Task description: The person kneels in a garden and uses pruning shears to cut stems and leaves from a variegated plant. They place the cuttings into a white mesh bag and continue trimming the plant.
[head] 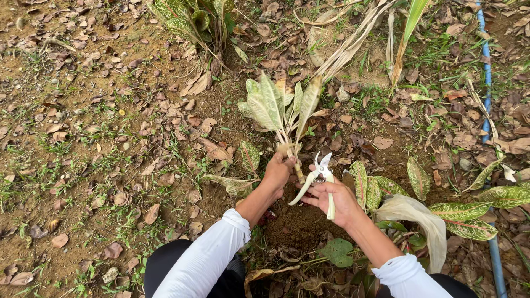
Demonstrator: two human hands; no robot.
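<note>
My left hand (277, 172) grips the pale stem base of a small plant (279, 107) with long cream-and-green variegated leaves, holding it upright over bare soil (301, 223). My right hand (337, 201) holds white-handled pruning shears (319, 175), blades open and pointing up, just right of the stem. Both arms wear white sleeves.
Dry brown leaves and sparse grass cover the ground to the left. More variegated plants (469, 212) grow at the right, and another (187, 19) at the top. A blue hose (487, 99) runs down the right side. Dried leaf stalks (353, 44) lie at the top.
</note>
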